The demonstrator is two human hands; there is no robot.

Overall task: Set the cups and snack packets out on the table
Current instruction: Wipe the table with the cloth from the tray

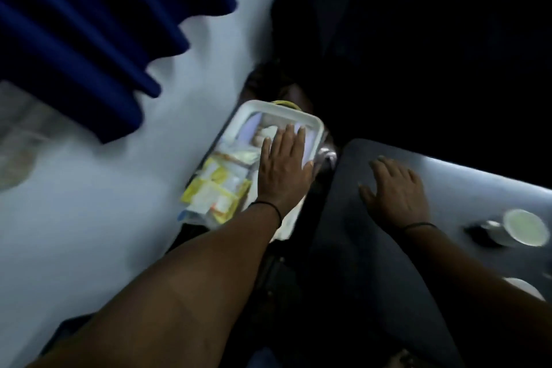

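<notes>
Reaching left hand (pixel 283 170), fingers flat and spread, over white bin (pixel 313 122) of snack packets (pixel 215 185) at frame centre; right hand (pixel 397 188) splayed, empty, on dark worktop (pixel 358 248). Best pinching one packet cleanly. Cups (pixel 525 227) far right.

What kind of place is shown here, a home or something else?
Probably a room in a home or a small office; the dim, blurred picture leaves it unsure. Signs: a dark blue curtain against a pale wall, a table with a cup, and a clear box of snack packets.
</notes>
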